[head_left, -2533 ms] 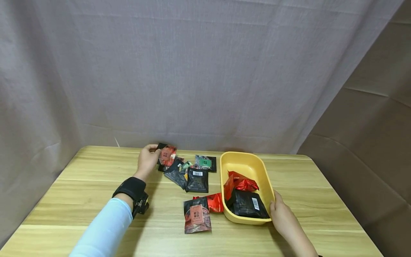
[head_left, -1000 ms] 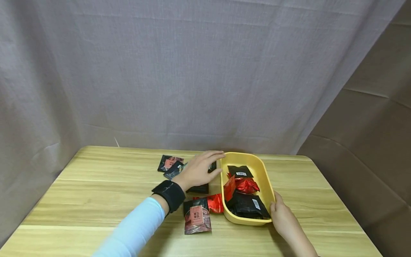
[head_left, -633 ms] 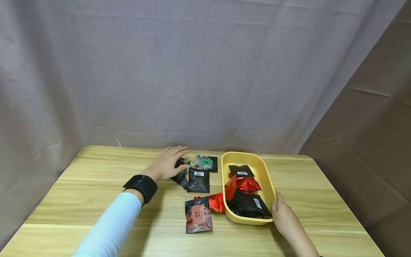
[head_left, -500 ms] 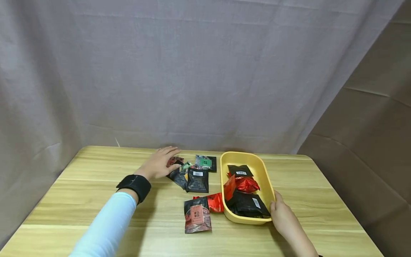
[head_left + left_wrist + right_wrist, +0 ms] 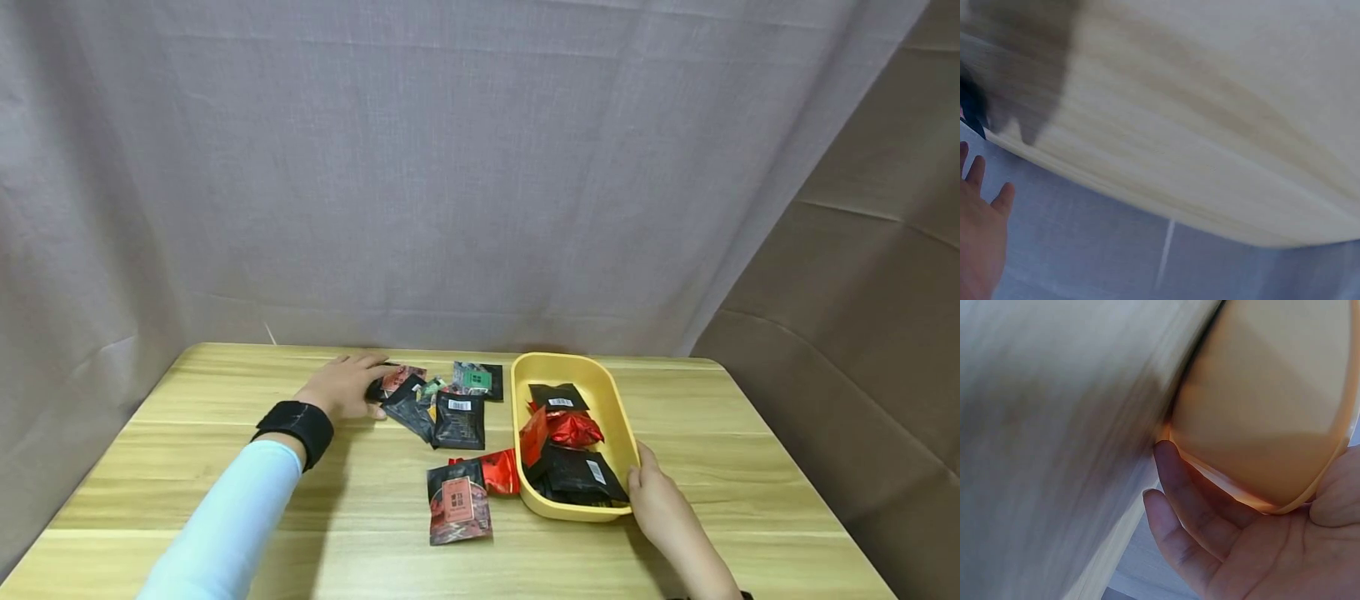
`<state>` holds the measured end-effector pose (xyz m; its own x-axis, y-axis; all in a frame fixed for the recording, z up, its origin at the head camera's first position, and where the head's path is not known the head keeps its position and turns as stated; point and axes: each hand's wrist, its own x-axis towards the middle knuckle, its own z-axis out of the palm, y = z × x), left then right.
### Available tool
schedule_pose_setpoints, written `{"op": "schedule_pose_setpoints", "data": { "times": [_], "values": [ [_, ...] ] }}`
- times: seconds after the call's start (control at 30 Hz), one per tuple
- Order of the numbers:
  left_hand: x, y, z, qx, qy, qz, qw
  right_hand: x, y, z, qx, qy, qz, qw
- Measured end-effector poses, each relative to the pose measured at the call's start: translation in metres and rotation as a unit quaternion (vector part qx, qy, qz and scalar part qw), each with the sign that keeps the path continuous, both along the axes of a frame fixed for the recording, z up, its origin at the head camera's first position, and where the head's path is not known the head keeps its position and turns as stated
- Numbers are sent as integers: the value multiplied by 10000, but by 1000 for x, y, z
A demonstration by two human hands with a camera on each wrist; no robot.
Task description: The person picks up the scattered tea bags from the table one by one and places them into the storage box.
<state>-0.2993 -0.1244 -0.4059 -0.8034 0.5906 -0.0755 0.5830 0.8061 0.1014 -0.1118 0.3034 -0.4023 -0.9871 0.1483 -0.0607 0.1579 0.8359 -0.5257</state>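
My left hand (image 5: 347, 386) reaches to the left side of a pile of small sachets, its fingertips at the black end of a red-labelled sachet (image 5: 405, 377). In the left wrist view that hand (image 5: 982, 231) has its fingers apart, with a dark sachet corner (image 5: 972, 106) beyond them. Beside it in the pile are dark sachets (image 5: 408, 410), a black one with a barcode (image 5: 460, 422) and a green-labelled one (image 5: 477, 380). My right hand (image 5: 662, 500) grips the near right corner of a yellow plastic bin (image 5: 624, 421), fingers under its wall and thumb at the rim.
Inside the bin lie black sachets (image 5: 581, 477) and shiny red packets (image 5: 576, 430). In front of the pile, another red-labelled sachet (image 5: 459, 504) overlaps a red foil packet (image 5: 501, 472) beside the bin. A grey curtain (image 5: 420, 183) hangs behind the wooden table (image 5: 225, 417).
My left hand carried a red-labelled sachet rightward from the pile; a black sachet now lies in the bin's far end. That hand has returned left to the pile. The right hand stays on the bin.
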Motion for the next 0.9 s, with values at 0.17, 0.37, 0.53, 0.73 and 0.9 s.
{"op": "schedule_pose_setpoints", "data": {
  "times": [0.17,0.37,0.53,0.73,0.9],
  "values": [
    [0,8,3,-518,-377,34,9979,1,-2,-2,-27,-73,-15,10000],
    [-3,0,-4,-346,-594,436,9967,0,-3,-3,-7,-3,16,10000],
    [-2,-14,-11,49,-398,570,9976,-2,-4,-3,-31,-26,41,10000],
    [-1,-30,-16,186,-210,821,9962,-4,-4,-3,-5,-22,35,10000],
    [-1,-34,-16,426,708,704,9941,-4,-4,-5,2,-6,32,10000]
  ]
}}
